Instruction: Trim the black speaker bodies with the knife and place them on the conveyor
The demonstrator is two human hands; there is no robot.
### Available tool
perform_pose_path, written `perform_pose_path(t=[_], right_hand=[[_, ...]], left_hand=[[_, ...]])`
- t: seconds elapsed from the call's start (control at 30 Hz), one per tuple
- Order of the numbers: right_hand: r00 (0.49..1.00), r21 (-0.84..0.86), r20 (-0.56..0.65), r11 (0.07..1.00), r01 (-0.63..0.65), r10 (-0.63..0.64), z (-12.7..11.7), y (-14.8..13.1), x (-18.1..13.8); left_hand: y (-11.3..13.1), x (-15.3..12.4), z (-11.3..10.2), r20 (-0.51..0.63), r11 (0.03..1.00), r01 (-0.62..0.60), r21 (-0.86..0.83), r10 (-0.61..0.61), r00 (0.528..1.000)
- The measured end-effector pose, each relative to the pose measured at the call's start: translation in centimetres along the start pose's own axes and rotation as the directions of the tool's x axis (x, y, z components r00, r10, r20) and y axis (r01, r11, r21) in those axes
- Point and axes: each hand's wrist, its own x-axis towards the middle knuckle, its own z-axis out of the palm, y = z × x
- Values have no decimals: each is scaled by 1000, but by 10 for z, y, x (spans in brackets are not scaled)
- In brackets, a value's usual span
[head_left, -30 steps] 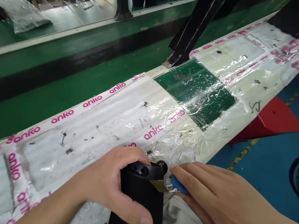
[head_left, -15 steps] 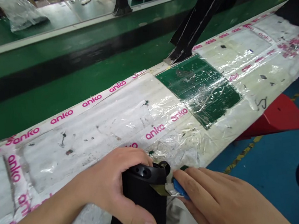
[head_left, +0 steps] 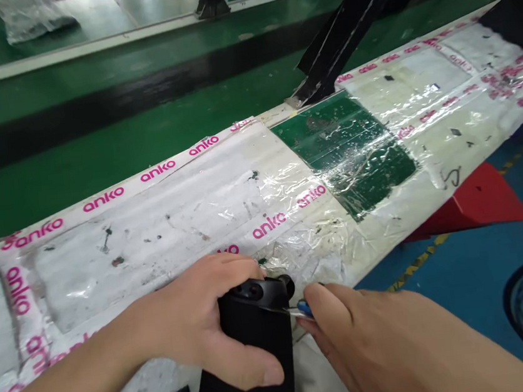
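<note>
Desk (head_left: 181, 199), clad in white sheeting and pink-lettered tape, slants from eight o'clock up to two o'clock, the clock face being centred on the view. Beneath its near edge, blue floor (head_left: 443, 301) spreads around four o'clock, with a black mesh basket (head_left: 508, 300) at four and a red object (head_left: 484, 202) at three. The black case (head_left: 255, 354), which the work centres on, stands out at six o'clock, in front of the desk's near side, its lower part cut off by the frame. At seven, the left hand (head_left: 210, 327) has its grip clasped over the case's upper end, thumb along the front, the other fingers mostly hidden. At five, the right hand (head_left: 377, 340) has its grip closed around a blue-handled tool (head_left: 305, 307), largely covered by the fingers. A glossy end piece (head_left: 272, 290) sits on the case's top. Smallest is the metal blade (head_left: 294, 313), pointing to nine o'clock and seemingly touching the right end of the seam below that piece. As to progress, the end piece is seated and the work along this edge looks unfinished; how much of the seam is done or left cannot be told, since the left hand hides part of it.
</note>
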Motion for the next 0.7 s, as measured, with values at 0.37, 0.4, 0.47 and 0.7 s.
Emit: perform_pose_path(t=[0.37, 0.4, 0.47, 0.7], right_hand=[[978, -71, -204, 997, 24, -38, -23, 8, 0], [970, -64, -242, 998, 10, -25, -21, 9, -4], [967, -57, -254, 998, 1, -15, -16, 10, -12], [918, 621, -53, 733, -278, 394, 11, -18, -28]], left_hand=[[10, -5, 2, -49, 995, 76, 71, -73, 996], [10, -5, 2, -52, 993, 88, 73, -84, 995], [10, -7, 1, -56, 990, 114, 83, -110, 992], [44, -8, 19, -280, 819, 384, 426, -285, 917]])
